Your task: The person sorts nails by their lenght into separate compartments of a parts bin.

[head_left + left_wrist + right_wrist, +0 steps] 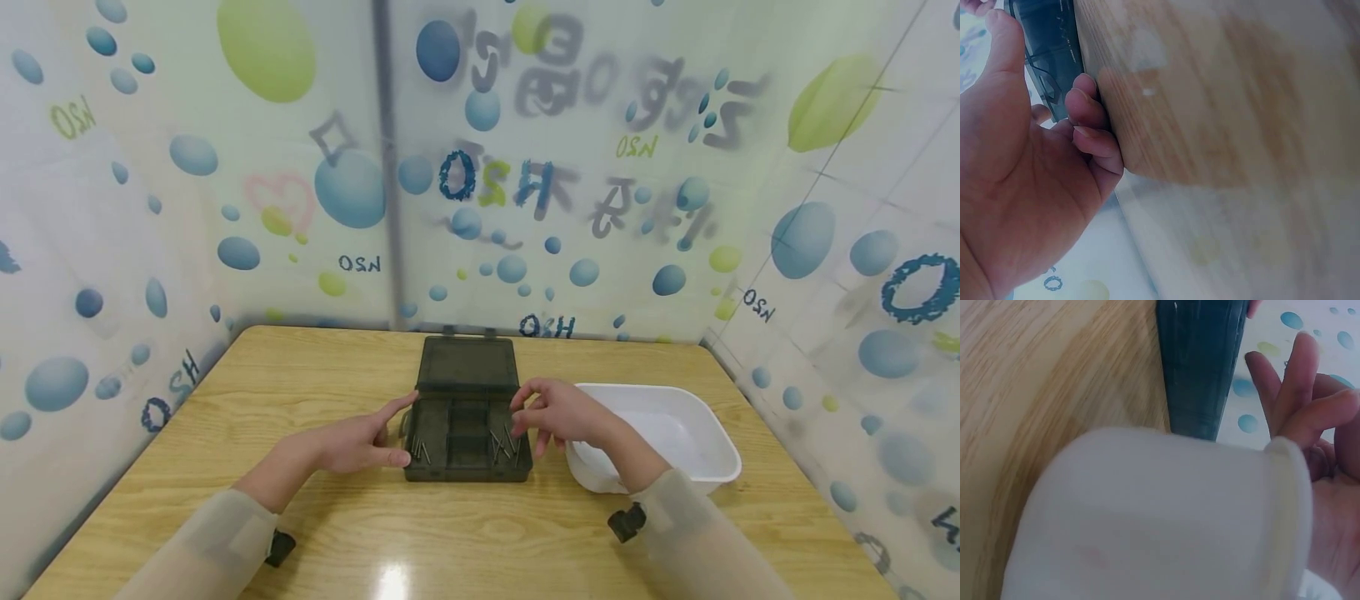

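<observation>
A dark translucent compartment box stands on the table with its lid raised at the back. Thin metal pieces like nails or screws lie in its left compartment, and several similar ones in the right one. My left hand rests at the box's left side, thumb at the near corner and index finger stretched toward the hinge. Over the right compartment hovers my right hand, its fingers loosely bent; I see nothing between them. In the right wrist view the box appears beyond a white basin.
The white basin stands just right of the box, under my right forearm. Beneath everything is a wooden table. Patterned curtains hang behind and at both sides.
</observation>
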A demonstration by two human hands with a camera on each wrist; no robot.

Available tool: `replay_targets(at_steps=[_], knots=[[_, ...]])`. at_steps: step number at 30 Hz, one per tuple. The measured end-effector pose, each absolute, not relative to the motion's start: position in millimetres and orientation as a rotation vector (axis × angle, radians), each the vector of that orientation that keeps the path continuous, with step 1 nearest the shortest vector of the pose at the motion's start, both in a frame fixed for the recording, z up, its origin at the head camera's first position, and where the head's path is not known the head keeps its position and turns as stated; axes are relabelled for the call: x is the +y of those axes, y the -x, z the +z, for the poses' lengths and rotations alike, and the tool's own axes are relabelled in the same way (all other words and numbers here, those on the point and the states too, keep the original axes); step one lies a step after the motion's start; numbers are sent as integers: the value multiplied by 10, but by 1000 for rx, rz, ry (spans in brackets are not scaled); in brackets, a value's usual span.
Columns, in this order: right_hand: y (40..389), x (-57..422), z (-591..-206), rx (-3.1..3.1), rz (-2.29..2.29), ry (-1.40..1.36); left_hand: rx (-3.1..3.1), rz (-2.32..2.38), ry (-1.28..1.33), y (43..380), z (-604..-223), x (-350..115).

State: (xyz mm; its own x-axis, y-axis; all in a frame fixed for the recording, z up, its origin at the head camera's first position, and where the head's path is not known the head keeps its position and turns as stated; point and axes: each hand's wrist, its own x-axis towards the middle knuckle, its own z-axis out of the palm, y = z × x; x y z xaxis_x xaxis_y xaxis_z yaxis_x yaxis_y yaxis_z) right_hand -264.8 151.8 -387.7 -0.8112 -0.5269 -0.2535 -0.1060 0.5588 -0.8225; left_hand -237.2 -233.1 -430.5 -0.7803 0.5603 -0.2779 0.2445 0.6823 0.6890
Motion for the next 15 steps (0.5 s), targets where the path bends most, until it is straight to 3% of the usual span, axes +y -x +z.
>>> replay_targets(at_steps=[15], knots=[[2727, 2118, -3819, 2437, -1274, 500, 2424, 895, -615, 2360, -4301, -2331]])
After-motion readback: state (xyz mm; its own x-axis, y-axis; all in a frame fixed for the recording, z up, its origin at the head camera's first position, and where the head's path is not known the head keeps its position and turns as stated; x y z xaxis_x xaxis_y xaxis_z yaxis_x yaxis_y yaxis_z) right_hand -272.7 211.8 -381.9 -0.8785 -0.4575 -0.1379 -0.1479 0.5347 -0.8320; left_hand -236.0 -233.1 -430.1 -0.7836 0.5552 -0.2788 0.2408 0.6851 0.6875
